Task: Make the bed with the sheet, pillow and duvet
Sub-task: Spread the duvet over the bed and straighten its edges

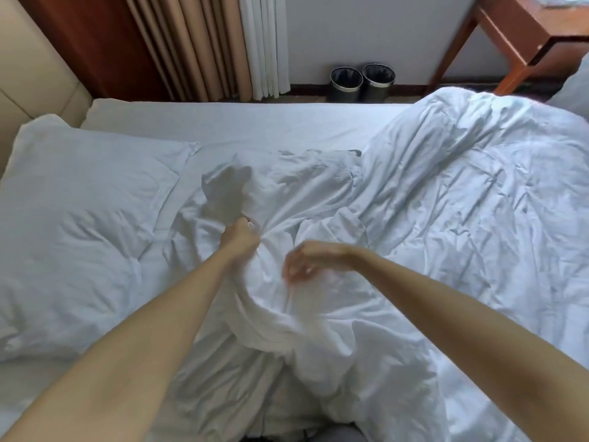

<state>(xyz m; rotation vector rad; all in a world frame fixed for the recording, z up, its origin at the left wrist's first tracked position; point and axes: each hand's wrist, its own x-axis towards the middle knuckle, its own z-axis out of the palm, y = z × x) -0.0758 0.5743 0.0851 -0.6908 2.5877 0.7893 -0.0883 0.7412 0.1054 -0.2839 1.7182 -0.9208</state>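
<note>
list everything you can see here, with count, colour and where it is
pillow: 1, white, left on the bed
duvet: 1, white, crumpled on the right
sheet: 1, white, flat along the far side
bunched fabric: 1, white, middle; sheet or cover unclear
bins: 2, black, floor by far wall
curtains: beige and white, far wall
table: 1, brown wood, top right
headboard: 1, cream, far left
left hand: 1, grips bunched fabric
right hand: 1, blurred, above the fabric, grip unclear

left free passage only over the flat sheet (255, 126) along the far edge. hemmed in at left by the pillow (79, 237), at right and centre by the heaped duvet (478, 202), bunched high toward the near edge.
</note>
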